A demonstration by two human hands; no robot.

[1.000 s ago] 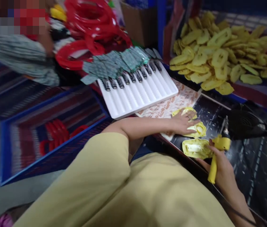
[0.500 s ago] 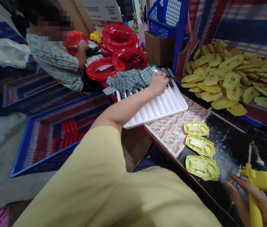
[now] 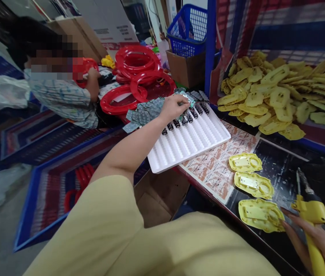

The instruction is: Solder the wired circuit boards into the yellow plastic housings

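Note:
My left hand (image 3: 174,108) reaches across to a white foam tray (image 3: 192,142), its thumb and fingertips pinched on a green circuit board (image 3: 191,100). More grey-green circuit boards (image 3: 148,109) lie in a row along the tray's far edge, with dark wired parts (image 3: 176,123) in the grooves. At lower right, my right hand (image 3: 320,241) wraps round a yellow soldering gun (image 3: 313,212), its metal tip pointing up and away. The fingertips of that hand touch or nearly touch the nearest yellow plastic shell (image 3: 258,214). Two similar shells (image 3: 245,162) lie beyond it.
Yellow plastic pieces (image 3: 277,92) are heaped at the back right. Red rings (image 3: 139,61) are stacked beyond the tray, near a blue basket (image 3: 188,30) on a cardboard box (image 3: 185,69). A co-worker (image 3: 61,92) sits at left. A blue crate (image 3: 50,184) holds red parts.
My left hand has drawn back slightly along the row and now pinches a board. The fingers of my right hand have come to the nearest shell, the soldering gun still held. The view has shifted.

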